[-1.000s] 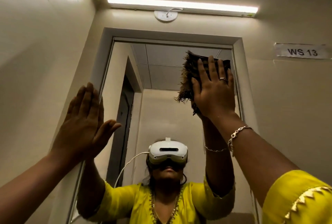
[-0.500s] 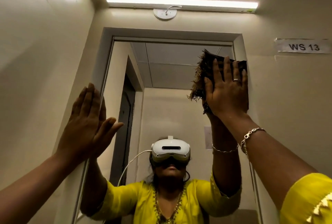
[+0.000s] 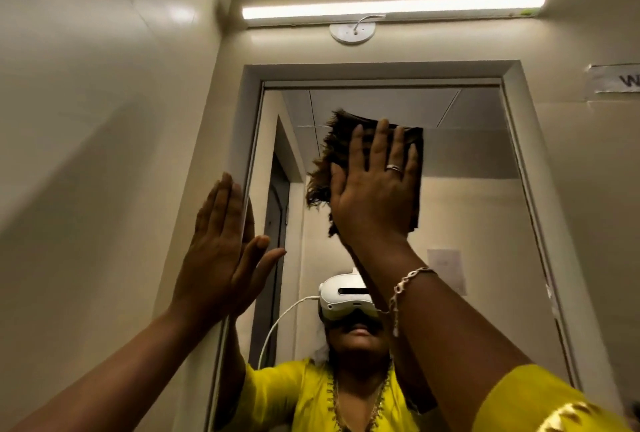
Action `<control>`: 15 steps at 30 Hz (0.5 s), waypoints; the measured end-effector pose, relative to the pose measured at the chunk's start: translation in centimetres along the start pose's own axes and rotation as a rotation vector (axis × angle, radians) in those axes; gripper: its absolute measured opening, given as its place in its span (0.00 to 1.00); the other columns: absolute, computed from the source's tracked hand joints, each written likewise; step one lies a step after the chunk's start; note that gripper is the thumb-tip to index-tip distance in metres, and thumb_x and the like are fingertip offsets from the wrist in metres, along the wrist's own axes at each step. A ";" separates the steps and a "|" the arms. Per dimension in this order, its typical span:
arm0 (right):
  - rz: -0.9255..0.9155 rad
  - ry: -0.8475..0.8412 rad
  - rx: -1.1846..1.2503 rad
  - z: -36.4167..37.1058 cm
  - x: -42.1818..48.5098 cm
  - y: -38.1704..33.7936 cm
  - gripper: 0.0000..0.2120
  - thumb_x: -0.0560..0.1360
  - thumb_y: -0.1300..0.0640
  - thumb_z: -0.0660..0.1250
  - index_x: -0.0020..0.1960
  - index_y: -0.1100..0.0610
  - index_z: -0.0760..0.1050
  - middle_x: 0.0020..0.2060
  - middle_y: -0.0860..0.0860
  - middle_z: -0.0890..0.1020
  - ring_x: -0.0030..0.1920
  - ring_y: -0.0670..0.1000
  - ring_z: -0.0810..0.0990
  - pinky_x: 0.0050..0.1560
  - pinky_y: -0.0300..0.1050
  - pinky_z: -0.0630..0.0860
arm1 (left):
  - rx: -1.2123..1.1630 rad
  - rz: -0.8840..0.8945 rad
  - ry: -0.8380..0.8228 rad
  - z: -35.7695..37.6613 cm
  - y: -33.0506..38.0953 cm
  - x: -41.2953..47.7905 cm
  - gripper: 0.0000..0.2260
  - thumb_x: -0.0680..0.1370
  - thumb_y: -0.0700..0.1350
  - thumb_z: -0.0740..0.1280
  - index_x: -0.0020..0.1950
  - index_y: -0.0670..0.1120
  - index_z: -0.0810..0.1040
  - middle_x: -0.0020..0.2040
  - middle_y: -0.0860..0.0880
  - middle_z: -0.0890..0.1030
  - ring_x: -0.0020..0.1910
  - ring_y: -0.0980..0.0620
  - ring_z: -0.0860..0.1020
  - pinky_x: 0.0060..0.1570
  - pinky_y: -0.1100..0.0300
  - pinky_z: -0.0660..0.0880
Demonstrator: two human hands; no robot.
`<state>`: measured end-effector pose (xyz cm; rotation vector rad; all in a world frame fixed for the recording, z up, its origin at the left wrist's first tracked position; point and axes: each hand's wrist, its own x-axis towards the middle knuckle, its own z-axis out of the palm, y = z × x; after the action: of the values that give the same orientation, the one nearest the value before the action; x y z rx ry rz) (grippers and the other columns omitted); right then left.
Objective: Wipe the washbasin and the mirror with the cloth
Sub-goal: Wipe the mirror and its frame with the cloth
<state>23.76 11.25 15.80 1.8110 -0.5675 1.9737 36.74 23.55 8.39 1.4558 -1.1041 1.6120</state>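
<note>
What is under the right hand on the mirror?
A dark frayed cloth, pressed flat to the mirror by the right hand. The glass behind it is covered and cannot be seen.

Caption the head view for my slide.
Right hand presses the dark cloth flat on the mirror; left hand rests open at its left edge.

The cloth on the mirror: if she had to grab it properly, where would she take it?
Probably the frayed left edge, pinched from the left. The cloth lies flat against the mirror under the right hand's straight fingers, and that fringe sticks out furthest beyond the hand.
</note>
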 end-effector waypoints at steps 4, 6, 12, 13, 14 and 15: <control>-0.073 -0.037 0.041 0.4 -0.1 -3.7 0.28 0.79 0.44 0.42 0.76 0.54 0.45 0.75 0.59 0.46 0.75 0.61 0.41 0.67 0.52 0.29 | -0.010 0.014 0.024 0.1 -0.1 0.0 0.38 0.77 0.66 0.44 0.73 0.37 0.51 0.75 0.39 0.52 0.74 0.48 0.49 0.71 0.65 0.43; -0.111 -0.098 0.073 0.7 0.0 -5.2 0.28 0.80 0.45 0.43 0.75 0.54 0.42 0.75 0.59 0.42 0.74 0.60 0.37 0.66 0.52 0.26 | -0.067 0.023 0.043 -0.1 0.2 0.1 0.38 0.77 0.67 0.41 0.72 0.36 0.51 0.74 0.39 0.53 0.73 0.49 0.49 0.70 0.65 0.44; -0.220 -0.181 0.099 1.2 0.2 -8.2 0.28 0.80 0.44 0.43 0.75 0.54 0.39 0.75 0.58 0.39 0.74 0.59 0.34 0.69 0.55 0.28 | -0.096 0.032 0.067 -0.2 0.3 0.1 0.35 0.78 0.64 0.40 0.72 0.36 0.50 0.73 0.41 0.53 0.73 0.51 0.49 0.70 0.64 0.45; -0.229 -0.184 0.101 1.3 0.3 -8.3 0.28 0.80 0.44 0.43 0.75 0.54 0.39 0.75 0.58 0.39 0.74 0.59 0.34 0.69 0.55 0.29 | -0.090 0.031 0.066 -0.1 0.2 0.1 0.35 0.78 0.64 0.40 0.73 0.36 0.50 0.73 0.41 0.53 0.73 0.51 0.49 0.70 0.64 0.45; -0.235 -0.183 0.101 1.4 0.3 -8.4 0.28 0.80 0.44 0.43 0.75 0.54 0.39 0.75 0.58 0.39 0.74 0.59 0.35 0.69 0.55 0.29 | -0.084 0.030 0.067 0.0 0.1 0.1 0.35 0.78 0.64 0.40 0.73 0.36 0.49 0.73 0.41 0.53 0.73 0.51 0.49 0.70 0.63 0.45; -0.240 -0.183 0.100 1.4 0.3 -8.4 0.28 0.80 0.44 0.43 0.75 0.54 0.40 0.75 0.57 0.39 0.74 0.59 0.35 0.70 0.55 0.29 | -0.077 0.027 0.066 0.0 0.0 0.1 0.35 0.78 0.64 0.40 0.72 0.36 0.49 0.73 0.41 0.53 0.73 0.50 0.49 0.70 0.62 0.45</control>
<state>29.52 17.52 16.48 2.0298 -0.2910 1.7168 36.71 23.50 8.49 1.3336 -1.1400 1.6071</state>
